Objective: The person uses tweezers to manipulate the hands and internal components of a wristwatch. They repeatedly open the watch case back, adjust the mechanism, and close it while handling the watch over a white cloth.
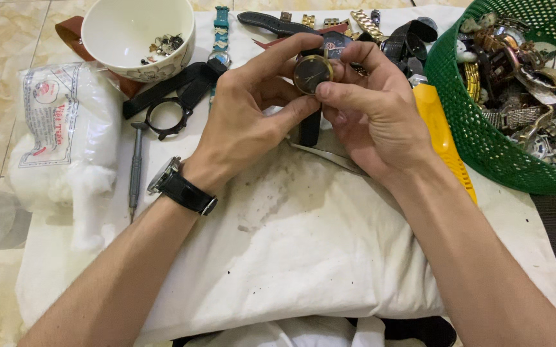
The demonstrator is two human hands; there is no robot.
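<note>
Both of my hands hold a small round watch (312,73) with a dark face and gold rim above a stained white cloth (303,238). My left hand (246,119) pinches it from the left with thumb and fingers; a black-strapped wristwatch (180,187) sits on that wrist. My right hand (371,112) grips it from the right, thumb pressed at the rim. A dark strap (310,128) hangs below the watch between my hands.
A white bowl (127,29) with tiny parts stands at the back left, beside a bag of cotton (65,138), a small screwdriver (136,167) and a black watch case (165,119). Loose straps and watches (368,26) lie behind. A yellow tool (445,138) and green basket (464,103) of watches sit right.
</note>
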